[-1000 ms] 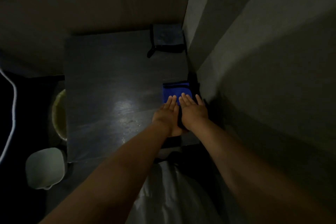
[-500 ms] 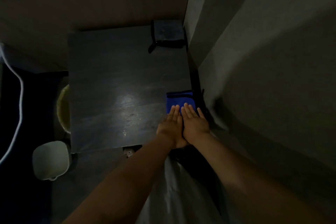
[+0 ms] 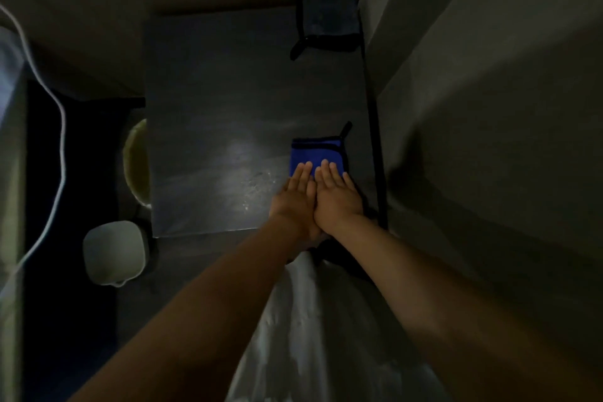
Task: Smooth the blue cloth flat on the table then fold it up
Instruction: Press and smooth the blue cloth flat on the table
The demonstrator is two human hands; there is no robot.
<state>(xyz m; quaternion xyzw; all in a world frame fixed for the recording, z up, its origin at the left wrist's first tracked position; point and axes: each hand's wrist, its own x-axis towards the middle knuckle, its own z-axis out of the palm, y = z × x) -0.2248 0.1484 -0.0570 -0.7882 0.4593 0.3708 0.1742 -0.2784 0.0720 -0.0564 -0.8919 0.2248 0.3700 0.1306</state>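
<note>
Both hands, left [image 3: 295,192] and right [image 3: 337,196], pressed flat, fingers spread, on blue cloth [image 3: 315,155] lying long axis away across bench [image 3: 212,108].

dim room, dark table [image 3: 212,101] in corner btwn walls [image 3: 489,108], glare spot.

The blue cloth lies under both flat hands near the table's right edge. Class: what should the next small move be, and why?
Probably slide both palms forward over the blue cloth toward its far edge. The left hand and right hand lie flat, side by side, covering only its near part, so the far part is not yet pressed. The dim light hides any wrinkles.
</note>
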